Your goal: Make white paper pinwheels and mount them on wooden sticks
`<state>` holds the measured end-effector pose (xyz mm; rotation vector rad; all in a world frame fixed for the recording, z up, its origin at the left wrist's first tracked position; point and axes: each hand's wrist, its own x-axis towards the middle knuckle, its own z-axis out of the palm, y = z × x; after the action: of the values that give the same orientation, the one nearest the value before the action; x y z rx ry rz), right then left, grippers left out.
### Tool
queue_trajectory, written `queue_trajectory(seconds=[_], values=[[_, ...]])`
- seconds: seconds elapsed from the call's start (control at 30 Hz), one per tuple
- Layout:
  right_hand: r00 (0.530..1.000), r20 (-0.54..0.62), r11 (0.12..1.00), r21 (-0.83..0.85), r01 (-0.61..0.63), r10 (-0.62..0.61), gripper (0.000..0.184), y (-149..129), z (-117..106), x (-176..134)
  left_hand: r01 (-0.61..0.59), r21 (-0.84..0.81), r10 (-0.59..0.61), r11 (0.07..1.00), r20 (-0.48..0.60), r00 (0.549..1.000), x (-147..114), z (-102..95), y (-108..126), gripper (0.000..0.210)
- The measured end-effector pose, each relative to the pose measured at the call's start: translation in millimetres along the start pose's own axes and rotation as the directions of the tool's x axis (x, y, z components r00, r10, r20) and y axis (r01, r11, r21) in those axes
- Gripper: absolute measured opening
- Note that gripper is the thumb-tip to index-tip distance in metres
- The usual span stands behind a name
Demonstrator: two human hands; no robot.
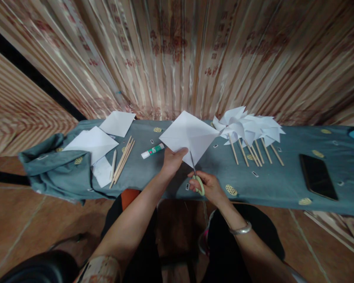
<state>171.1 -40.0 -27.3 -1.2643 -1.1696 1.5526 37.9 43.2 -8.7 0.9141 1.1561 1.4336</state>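
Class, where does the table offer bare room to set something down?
Free: cloth between pinwheels and phone; a smaller patch bordered by loose sticks, glue stick and left hand. Crowded: the left, around the paper pile; the middle, where right hand and scissors meet the square.

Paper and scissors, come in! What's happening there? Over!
Left hand: gripping white paper. Right hand: holding scissors, blades at paper's near corner. Watch out: left thumb close to blade tips.

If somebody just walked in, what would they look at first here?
Probably the square white paper sheet in the middle, held by the left hand, with pale-green-handled scissors in the right hand at its near corner. Next, the bunch of white paper pinwheels on thin wooden sticks, lying to the right on the grey-green cloth.
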Motion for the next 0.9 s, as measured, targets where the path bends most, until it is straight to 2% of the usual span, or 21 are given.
queue_trajectory(seconds=[0.17, 0.37, 0.7, 0.9], values=[[1.000, -0.005, 1.000, -0.005, 0.012, -0.012, 0.042, -4.1, -0.7, 0.3, 0.042, 0.032, -0.042, 0.999, -0.001, 0.999, -4.2, 1.3, 1.9, 0.022], [1.000, -0.019, 1.000, -0.002, -0.012, 0.012, 0.042, -6.0, 0.1, 0.3, 0.033, 0.013, -0.033, 0.999, 0.000, 0.999, -4.2, 0.5, 1.5, 0.023], [0.999, -0.037, 1.000, -0.009, 0.027, -0.028, 0.041, -2.6, -1.3, 2.5, 0.042, 0.016, -0.043, 0.999, 0.038, 0.998, -7.7, 0.5, -0.9, 0.023], [0.999, -0.034, 1.000, 0.002, -0.003, 0.003, 0.042, -4.0, -0.7, 2.6, 0.042, -0.002, -0.042, 0.999, 0.026, 0.999, -6.9, 0.0, -1.7, 0.026]])
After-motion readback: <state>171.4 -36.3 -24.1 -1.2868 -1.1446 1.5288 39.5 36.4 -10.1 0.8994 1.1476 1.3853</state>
